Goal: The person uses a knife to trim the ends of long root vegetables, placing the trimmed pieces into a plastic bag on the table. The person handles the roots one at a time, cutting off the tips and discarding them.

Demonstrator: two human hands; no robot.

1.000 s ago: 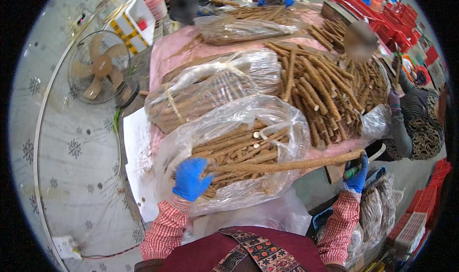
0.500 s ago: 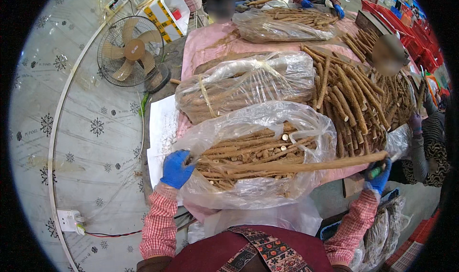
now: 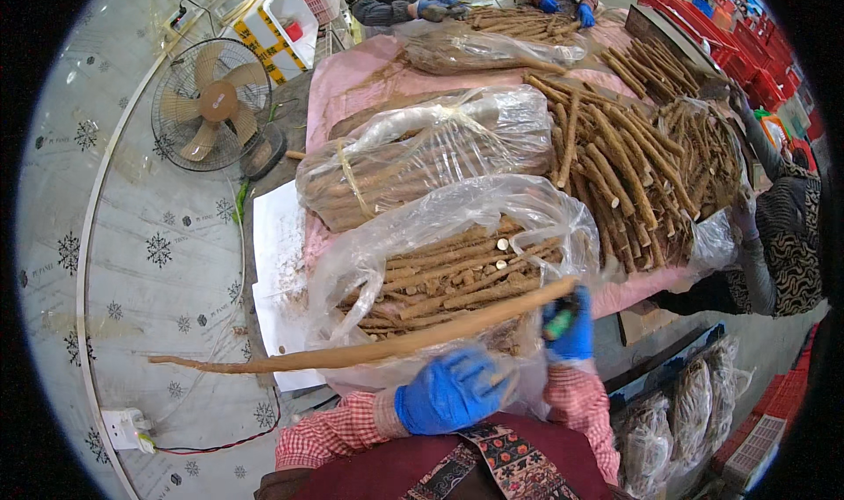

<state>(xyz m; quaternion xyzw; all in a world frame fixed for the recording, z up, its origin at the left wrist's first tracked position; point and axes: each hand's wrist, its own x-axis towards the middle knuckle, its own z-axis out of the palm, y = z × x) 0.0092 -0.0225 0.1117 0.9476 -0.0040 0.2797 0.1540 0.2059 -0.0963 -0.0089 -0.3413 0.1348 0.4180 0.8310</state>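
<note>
A long brown yam root [image 3: 387, 346] slants across the front of the table, its thin tip far to the left over the floor. My blue-gloved right hand [image 3: 571, 331] is closed at its thick right end; a small green object [image 3: 556, 325] shows in the same palm, its kind unclear. Just below the root's middle is my blue-gloved left hand [image 3: 448, 393], its fingertips smeared by motion, so I cannot tell whether they grip anything. Behind the root lies an open clear plastic bag [image 3: 352, 254] with several yams [image 3: 457, 267] in it, some showing white cut ends.
A tied plastic bag of yams [image 3: 431, 153] lies beyond, beside a loose yam heap [image 3: 615, 161]. White paper sheets [image 3: 280, 271] edge the table's left side, near a fan [image 3: 215, 102]. A co-worker's patterned sleeve [image 3: 782, 236] is at right; others work at the far end.
The long yam root has swung left and toward me in my right hand. My left hand has left the bag's left edge and moved right, in front of the bag. The view has shifted slightly.
</note>
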